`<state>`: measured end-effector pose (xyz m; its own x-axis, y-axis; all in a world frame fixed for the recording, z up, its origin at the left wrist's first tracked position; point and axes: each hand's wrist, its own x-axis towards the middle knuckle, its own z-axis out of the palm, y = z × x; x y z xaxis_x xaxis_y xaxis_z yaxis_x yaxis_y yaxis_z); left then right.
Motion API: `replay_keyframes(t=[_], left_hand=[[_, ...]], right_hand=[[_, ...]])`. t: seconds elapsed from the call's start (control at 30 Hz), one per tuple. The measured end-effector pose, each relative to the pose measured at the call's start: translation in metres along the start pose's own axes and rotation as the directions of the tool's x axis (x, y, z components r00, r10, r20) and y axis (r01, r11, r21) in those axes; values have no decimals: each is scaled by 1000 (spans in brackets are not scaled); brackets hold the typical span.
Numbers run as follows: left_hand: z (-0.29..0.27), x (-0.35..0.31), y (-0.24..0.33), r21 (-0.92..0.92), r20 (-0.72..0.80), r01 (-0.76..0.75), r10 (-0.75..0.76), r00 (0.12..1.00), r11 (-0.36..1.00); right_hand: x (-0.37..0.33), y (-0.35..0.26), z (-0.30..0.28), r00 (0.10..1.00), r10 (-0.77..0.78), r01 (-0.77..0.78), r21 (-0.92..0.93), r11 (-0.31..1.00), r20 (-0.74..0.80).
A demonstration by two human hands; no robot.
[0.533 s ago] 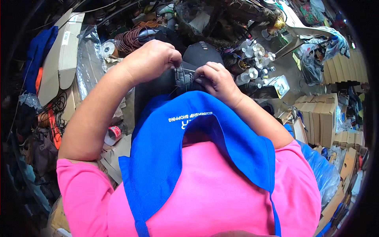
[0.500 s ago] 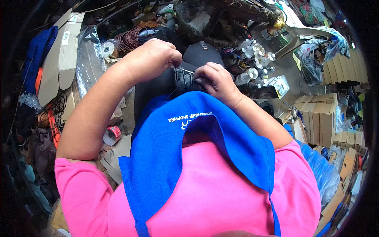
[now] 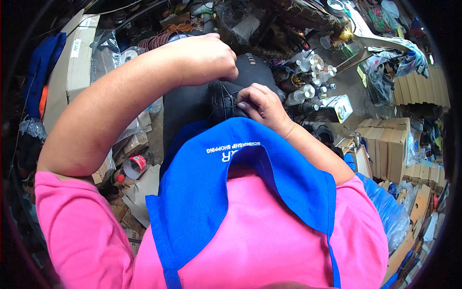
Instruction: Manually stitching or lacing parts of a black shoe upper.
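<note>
My left hand (image 3: 209,60) is a closed fist, raised above my lap, with its palm side turned down. Whatever its fingers hold is hidden. Lower and to its right, my right hand (image 3: 262,107) has its fingers curled and thumb pressed in, at the edge of a black piece (image 3: 224,100) lying on my lap. Thin dark cords run across this piece, and I cannot tell its kind. What the right fingers pinch cannot be made out. A blue apron (image 3: 192,212) covers my front, its upper edge hanging slack below the hands.
Several clear bottles (image 3: 308,89) stand on the floor at the right, beside a rectangular can (image 3: 340,107). Cardboard boxes (image 3: 385,144) are stacked further right. At the left are a tall carton (image 3: 83,58) and a bottle with a red label (image 3: 134,166). Coiled brown cord (image 3: 156,41) lies beyond.
My left hand has moved right and slightly up, its elbow swinging outward. A pale thin strand between the hands no longer shows. The right hand has shifted only a little.
</note>
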<state>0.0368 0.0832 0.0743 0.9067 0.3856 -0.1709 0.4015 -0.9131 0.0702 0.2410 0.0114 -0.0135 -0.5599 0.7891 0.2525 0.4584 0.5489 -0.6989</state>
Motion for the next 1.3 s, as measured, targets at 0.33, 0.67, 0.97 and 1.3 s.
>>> replay_keyframes(t=[0.33, 0.67, 0.97, 1.3], left_hand=[[0, 10, -4, 239, -73, -112, 133, 988, 965], [15, -14, 9, 36, -394, 39, -22, 919, 999], [76, -35, 75, -489, -537, 240, -506, 675, 839], [75, -39, 87, -433, -535, 224, -449, 716, 873]], right_hand=[[29, -6, -17, 824, 472, -550, 644, 532, 314], [43, 3, -16, 763, 462, -641, 622, 451, 452], [40, 4, -10, 807, 398, -588, 660, 468, 436], [38, 9, -12, 863, 367, -503, 638, 583, 346]])
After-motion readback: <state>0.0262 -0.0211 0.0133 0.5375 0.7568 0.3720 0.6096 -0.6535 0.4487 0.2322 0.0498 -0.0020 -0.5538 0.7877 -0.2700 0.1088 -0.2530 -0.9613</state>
